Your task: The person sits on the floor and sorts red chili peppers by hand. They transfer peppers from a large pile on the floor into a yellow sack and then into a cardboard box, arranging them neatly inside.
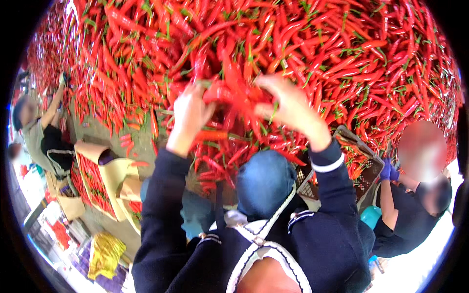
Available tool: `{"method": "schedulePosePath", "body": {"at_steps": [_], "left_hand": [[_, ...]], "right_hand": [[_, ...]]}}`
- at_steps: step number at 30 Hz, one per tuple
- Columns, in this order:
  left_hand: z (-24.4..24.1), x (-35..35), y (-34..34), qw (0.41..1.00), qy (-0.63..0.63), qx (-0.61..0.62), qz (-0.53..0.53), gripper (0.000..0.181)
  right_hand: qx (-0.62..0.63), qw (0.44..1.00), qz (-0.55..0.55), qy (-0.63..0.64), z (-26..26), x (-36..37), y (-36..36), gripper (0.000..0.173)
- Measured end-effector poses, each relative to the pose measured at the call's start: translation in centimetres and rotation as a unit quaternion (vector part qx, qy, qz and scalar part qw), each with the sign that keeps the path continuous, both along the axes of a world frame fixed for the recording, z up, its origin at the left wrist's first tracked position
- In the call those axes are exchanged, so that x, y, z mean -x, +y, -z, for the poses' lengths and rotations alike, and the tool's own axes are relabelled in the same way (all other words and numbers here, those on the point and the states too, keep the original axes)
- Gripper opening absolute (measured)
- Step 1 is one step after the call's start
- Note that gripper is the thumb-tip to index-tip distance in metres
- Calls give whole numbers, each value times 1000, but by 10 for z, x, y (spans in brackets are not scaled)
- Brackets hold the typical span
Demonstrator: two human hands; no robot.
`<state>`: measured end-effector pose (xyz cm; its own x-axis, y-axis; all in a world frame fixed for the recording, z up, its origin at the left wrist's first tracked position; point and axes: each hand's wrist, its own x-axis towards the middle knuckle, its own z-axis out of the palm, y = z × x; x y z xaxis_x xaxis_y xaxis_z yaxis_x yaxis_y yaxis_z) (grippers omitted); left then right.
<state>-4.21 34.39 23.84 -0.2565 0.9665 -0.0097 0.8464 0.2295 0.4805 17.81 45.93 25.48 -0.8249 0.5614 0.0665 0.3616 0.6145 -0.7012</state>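
A big heap of red chili peppers [315, 40] with green stems fills the upper part of the head view. My left hand [192, 110] is at the near side of the heap, its fingers and thumb around the ends of blurred peppers; whether it grips them is unclear. Opposite it, my right hand [287, 104] has thumb and fingers spread, with a green stem by the thumb and no pepper plainly held. Several blurred red peppers [236, 86] lie or move between both hands. More loose peppers [240, 152] lie just below them.
A brown plastic crate [369, 179] with peppers stands at right, beside a co-worker [410, 216] with purple gloves. Another person [44, 146] reaches into the heap at far left. Open cardboard boxes [113, 175] of peppers stand at left. A yellow sack [106, 254] lies lower left.
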Motion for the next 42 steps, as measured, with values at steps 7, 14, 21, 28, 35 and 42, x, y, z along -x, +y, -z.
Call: {"method": "schedulePosePath", "body": {"at_steps": [7, 14, 21, 28, 35, 42], "left_hand": [[-5, 5, 29, 983, -79, 139, -88, 34], [7, 2, -12, 993, -61, 74, -72, 34], [24, 14, -38, 993, -90, 77, -15, 33], [45, 45, -92, 995, -59, 72, -29, 35], [99, 74, -115, 962, -232, 31, -140, 38], [104, 64, -164, 770, -560, -156, -262, 18]], "right_hand": [[-146, 971, 175, -67, 76, 16, 3, 43], [-99, 977, 175, -72, 71, 23, -35, 47], [-94, 931, 261, -236, 68, 29, -89, 56], [-103, 928, 287, -213, 73, 52, -148, 66], [-280, 945, 111, 130, 24, 80, -199, 21], [-370, 905, 6, -212, 76, 97, -196, 26]]}}
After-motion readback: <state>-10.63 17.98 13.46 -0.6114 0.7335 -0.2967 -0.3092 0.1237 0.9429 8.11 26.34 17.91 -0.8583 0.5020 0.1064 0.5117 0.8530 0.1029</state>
